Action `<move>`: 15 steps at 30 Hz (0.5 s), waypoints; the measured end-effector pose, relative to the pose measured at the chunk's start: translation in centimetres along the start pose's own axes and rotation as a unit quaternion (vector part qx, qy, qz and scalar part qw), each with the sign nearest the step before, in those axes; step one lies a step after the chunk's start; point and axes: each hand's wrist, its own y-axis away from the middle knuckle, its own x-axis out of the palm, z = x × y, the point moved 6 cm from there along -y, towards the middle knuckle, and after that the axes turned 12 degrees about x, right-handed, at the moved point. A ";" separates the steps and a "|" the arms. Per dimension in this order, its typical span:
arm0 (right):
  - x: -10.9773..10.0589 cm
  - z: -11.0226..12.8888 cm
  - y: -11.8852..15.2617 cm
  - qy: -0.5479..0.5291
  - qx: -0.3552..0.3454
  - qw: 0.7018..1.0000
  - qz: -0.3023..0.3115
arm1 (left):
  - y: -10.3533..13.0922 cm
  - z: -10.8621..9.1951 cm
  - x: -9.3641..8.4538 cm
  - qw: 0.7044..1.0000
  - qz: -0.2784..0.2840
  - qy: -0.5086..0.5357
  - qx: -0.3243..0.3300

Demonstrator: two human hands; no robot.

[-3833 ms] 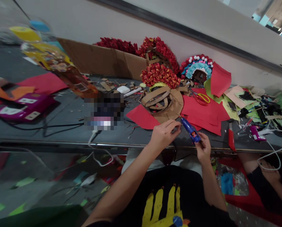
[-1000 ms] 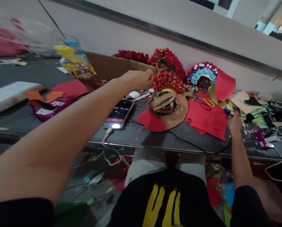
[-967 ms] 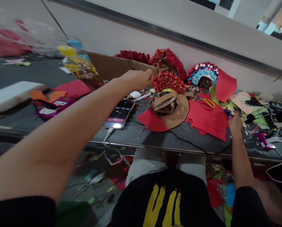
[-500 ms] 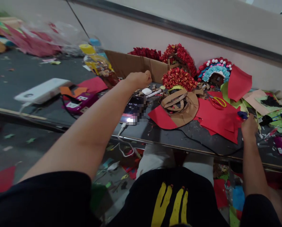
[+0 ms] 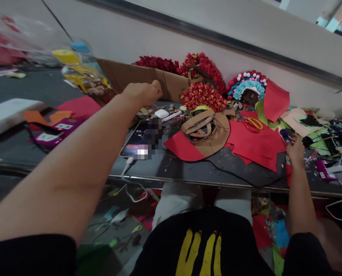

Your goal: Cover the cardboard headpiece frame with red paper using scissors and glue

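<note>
My left hand (image 5: 148,92) is closed in a fist in front of a strip of brown cardboard (image 5: 171,85); whatever it may hold is hidden. Below it lies a lit phone (image 5: 136,140) with a white cable plugged in. At the right, my right hand (image 5: 295,151) is closed round a small dark blue tool (image 5: 285,135), whose kind I cannot make out. Beside that hand are red paper sheets (image 5: 254,143) with red and yellow scissors (image 5: 252,124) on them. Between my hands sits a cardboard ring piece (image 5: 219,130) with red flower-like trim (image 5: 203,96) behind it.
A yellow-capped bottle (image 5: 84,78) stands at the left, near a purple power strip (image 5: 57,130) and a white power bank (image 5: 12,115). A blue and red decorated headpiece (image 5: 248,88) leans on the wall. A black cord (image 5: 236,178) runs along the table's front edge.
The view has turned to the right, so the table's things sit further left. My left fist stays by the cardboard. The blue tool in my right hand now points up and left.
</note>
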 end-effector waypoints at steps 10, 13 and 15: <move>2.6 -3.0 0.4 -0.237 0.045 0.970 0.028 | 0.3 -3.5 -0.4 0.973 0.179 -0.140 -0.031; 3.2 -3.5 1.0 -0.225 0.051 0.973 0.026 | 0.6 -4.8 -1.0 0.968 0.203 -0.149 -0.016; 3.4 -3.5 1.4 -0.196 0.052 0.979 0.012 | 0.8 -5.2 -1.3 0.962 0.217 -0.163 -0.016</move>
